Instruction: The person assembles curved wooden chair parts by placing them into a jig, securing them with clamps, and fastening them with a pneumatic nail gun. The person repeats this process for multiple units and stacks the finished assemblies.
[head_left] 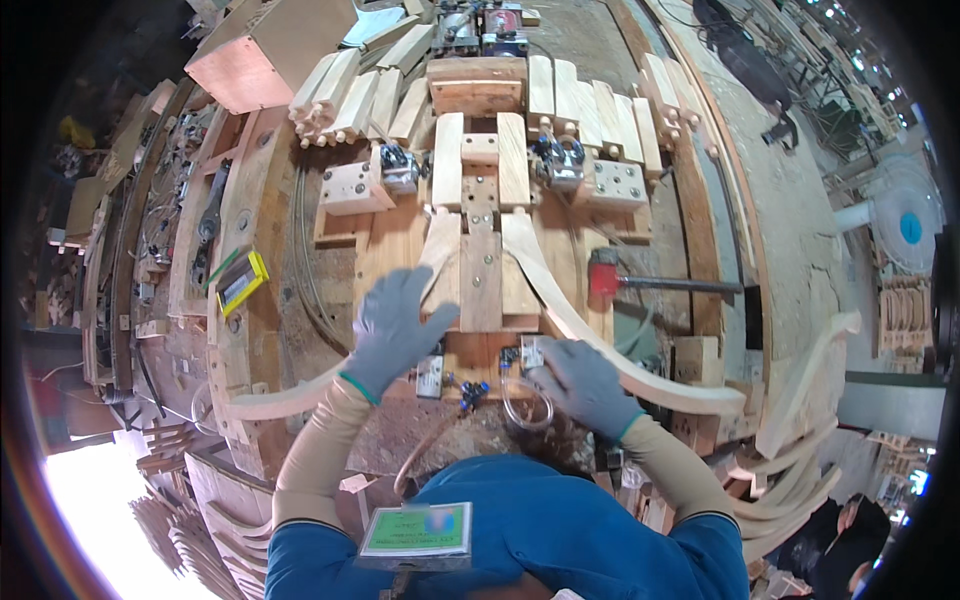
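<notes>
Cluttered wooden jig bench (pixel 400 250). Left hand (pixel 397 325), grey glove, fingers spread flat on left curved piece (pixel 300 398). Right hand (pixel 585 385) loosely curled over valve block (pixel 530 352) beside right curved piece (pixel 610 350). Yellow box (pixel 242 280) left; red mallet (pixel 604 275) right; green badge (pixel 416 530) below.

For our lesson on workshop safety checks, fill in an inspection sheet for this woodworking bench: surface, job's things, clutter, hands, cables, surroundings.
Surface: wooden jig bench, worn, with sawdust at the near edge.
Job's things: two curved wooden pieces, the left curved piece and the right curved piece, seated against the centre block.
Clutter: red-headed mallet on the right; yellow-edged box on the left; stacked wooden slats at the back.
Hands: left hand, gloved, pressing flat on the left curved piece; right hand, gloved, at a small valve block.
Cables: clear air tubing looped at the front edge.
Surroundings: white fan on the right; more curved pieces piled lower right.
</notes>
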